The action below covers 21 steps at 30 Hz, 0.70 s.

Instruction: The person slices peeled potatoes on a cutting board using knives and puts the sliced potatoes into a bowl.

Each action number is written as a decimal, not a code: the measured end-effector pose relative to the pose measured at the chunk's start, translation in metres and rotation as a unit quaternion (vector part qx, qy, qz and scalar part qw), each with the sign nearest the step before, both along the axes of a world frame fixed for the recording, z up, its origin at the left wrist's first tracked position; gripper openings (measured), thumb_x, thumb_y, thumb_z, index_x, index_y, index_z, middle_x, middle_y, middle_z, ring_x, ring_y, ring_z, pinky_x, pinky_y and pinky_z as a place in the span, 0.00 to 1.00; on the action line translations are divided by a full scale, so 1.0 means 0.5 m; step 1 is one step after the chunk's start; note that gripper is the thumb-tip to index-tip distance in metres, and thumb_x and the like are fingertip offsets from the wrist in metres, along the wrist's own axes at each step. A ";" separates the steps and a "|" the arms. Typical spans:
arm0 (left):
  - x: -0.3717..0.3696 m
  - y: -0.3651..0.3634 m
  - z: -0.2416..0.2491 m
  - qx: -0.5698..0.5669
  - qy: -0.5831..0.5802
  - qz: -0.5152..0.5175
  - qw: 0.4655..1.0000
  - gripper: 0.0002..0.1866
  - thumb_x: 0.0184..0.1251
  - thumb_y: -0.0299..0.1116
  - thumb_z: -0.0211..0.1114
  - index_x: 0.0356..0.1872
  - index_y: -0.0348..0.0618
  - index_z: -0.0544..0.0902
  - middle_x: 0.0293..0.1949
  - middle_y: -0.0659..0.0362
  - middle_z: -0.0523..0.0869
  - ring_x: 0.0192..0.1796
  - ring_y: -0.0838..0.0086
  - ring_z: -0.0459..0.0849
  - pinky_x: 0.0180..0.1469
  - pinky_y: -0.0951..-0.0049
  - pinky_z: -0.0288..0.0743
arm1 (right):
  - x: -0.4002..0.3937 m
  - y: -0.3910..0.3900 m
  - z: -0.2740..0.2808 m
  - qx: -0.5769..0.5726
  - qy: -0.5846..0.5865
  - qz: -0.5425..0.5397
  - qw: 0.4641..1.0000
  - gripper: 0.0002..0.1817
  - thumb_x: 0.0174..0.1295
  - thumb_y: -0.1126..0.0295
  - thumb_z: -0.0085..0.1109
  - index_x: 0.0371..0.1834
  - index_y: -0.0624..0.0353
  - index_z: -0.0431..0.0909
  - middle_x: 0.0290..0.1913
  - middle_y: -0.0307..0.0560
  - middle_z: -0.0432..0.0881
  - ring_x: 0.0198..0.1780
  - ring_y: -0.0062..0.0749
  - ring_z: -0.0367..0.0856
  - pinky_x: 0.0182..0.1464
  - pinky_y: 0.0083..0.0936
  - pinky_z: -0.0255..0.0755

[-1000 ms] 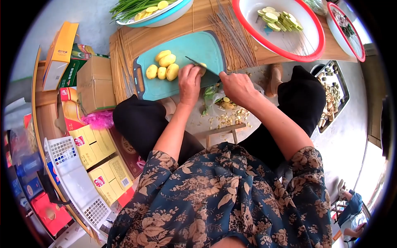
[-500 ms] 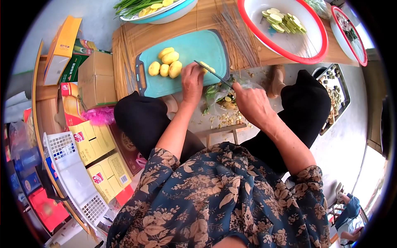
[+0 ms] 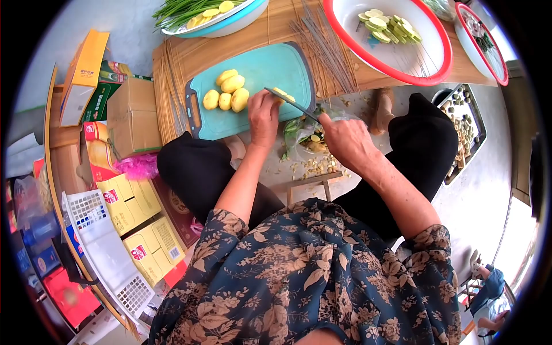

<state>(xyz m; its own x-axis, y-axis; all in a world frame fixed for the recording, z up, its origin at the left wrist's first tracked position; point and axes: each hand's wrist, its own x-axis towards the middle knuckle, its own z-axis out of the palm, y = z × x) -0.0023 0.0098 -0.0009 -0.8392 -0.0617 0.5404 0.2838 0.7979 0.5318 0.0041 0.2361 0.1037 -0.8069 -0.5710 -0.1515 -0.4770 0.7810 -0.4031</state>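
Note:
My right hand [image 3: 348,144] grips a knife [image 3: 294,104] by its handle, and the blade reaches left and away over the near right part of a teal cutting board [image 3: 261,69]. At the blade, my left hand [image 3: 264,119] has its fingers bent down on a peeled potato, mostly hidden by the fingers and knife. Pale yellow potato slices [image 3: 283,93] show on the far side of the blade. Several whole peeled potatoes [image 3: 232,84] lie grouped on the board, left of my left hand.
Thin skewers [image 3: 322,49] lie on the wooden table [image 3: 276,26] beside the board. A red-rimmed bowl [image 3: 445,63] holds green slices; a blue-white basin [image 3: 244,22] holds green stalks and yellow slices. Below are a plastic bag [image 3: 296,131], peelings [image 3: 319,167] and a tray [image 3: 480,129].
The whole view has shifted slightly to the left. Both hands, the knife and the potatoes keep nearly the same places relative to the board.

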 end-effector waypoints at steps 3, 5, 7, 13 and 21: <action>-0.001 0.002 0.003 0.000 0.002 0.002 1.000 0.14 0.55 0.15 0.68 0.43 0.41 0.84 0.47 0.55 0.84 0.51 0.54 0.79 0.53 0.58 0.75 | -0.005 -0.003 0.004 -0.003 -0.001 0.003 1.000 0.04 0.63 0.77 0.52 0.39 0.63 0.73 0.21 0.58 0.81 0.28 0.57 0.85 0.31 0.49 0.76; -0.002 0.003 0.002 -0.001 0.012 0.002 1.000 0.14 0.55 0.16 0.68 0.42 0.42 0.84 0.46 0.55 0.84 0.50 0.55 0.79 0.54 0.58 0.75 | -0.009 -0.006 0.004 -0.009 0.000 0.005 1.000 0.04 0.62 0.77 0.53 0.39 0.63 0.73 0.22 0.58 0.82 0.29 0.57 0.85 0.31 0.49 0.76; -0.002 0.003 0.005 -0.002 0.012 0.001 1.000 0.13 0.56 0.16 0.67 0.42 0.42 0.84 0.47 0.55 0.84 0.50 0.54 0.79 0.54 0.58 0.75 | -0.016 -0.010 0.004 -0.003 0.005 0.014 1.000 0.05 0.62 0.76 0.54 0.39 0.64 0.74 0.23 0.58 0.82 0.29 0.56 0.86 0.32 0.49 0.77; 0.000 0.003 0.003 -0.008 0.004 0.004 1.000 0.12 0.57 0.18 0.66 0.42 0.42 0.83 0.47 0.54 0.83 0.51 0.53 0.79 0.55 0.57 0.74 | -0.039 -0.036 -0.021 0.003 0.000 0.017 1.000 0.06 0.60 0.76 0.56 0.39 0.64 0.75 0.25 0.58 0.84 0.31 0.55 0.87 0.34 0.46 0.79; 0.001 0.001 -0.003 -0.008 -0.011 0.004 1.000 0.13 0.58 0.19 0.67 0.44 0.42 0.83 0.46 0.54 0.82 0.51 0.53 0.78 0.55 0.56 0.74 | -0.063 -0.075 -0.078 -0.011 0.043 0.010 0.999 0.06 0.60 0.76 0.55 0.39 0.63 0.76 0.26 0.58 0.85 0.32 0.54 0.88 0.35 0.46 0.80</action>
